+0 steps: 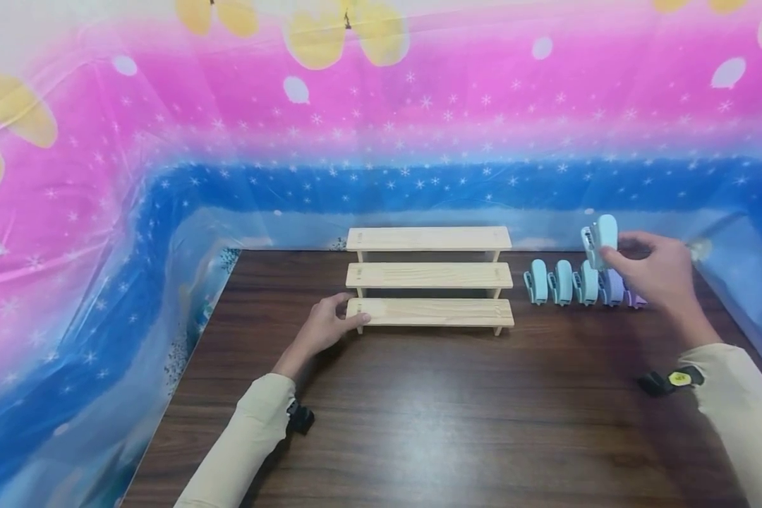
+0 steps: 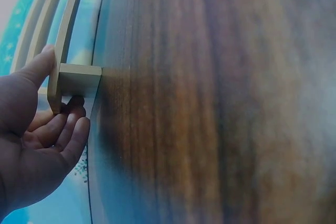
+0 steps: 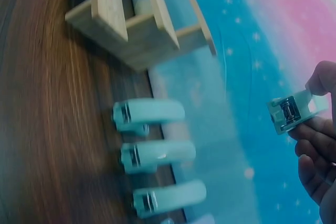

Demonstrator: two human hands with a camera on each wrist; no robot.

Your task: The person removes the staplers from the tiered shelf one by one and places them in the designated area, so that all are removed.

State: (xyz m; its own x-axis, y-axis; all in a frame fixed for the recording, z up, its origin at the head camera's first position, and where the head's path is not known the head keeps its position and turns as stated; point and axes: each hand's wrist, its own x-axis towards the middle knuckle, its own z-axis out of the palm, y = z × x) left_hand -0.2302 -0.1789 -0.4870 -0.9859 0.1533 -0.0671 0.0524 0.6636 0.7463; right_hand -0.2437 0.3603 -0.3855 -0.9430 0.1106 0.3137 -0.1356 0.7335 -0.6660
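In the head view, a three-step wooden display rack (image 1: pixel 428 312) stands at the middle of the table's far side. My left hand (image 1: pixel 322 326) grips the left end of its lowest step, thumb on top and fingers curled underneath; the left wrist view shows this hand (image 2: pixel 47 129) at the step's edge. My right hand (image 1: pixel 660 271) holds a mint-green stapler (image 1: pixel 605 240) in the air, pinched between thumb and fingers. Its metal end faces the camera in the right wrist view, where the stapler (image 3: pixel 290 113) is apart from everything else.
Right of the rack, several staplers stand in a row: mint-green ones (image 1: pixel 536 282), a lavender one (image 1: pixel 612 288) and a purple one (image 1: pixel 636 299) partly behind my right hand. A patterned cloth (image 1: pixel 381 183) hangs behind the dark wooden table (image 1: pixel 432 402).
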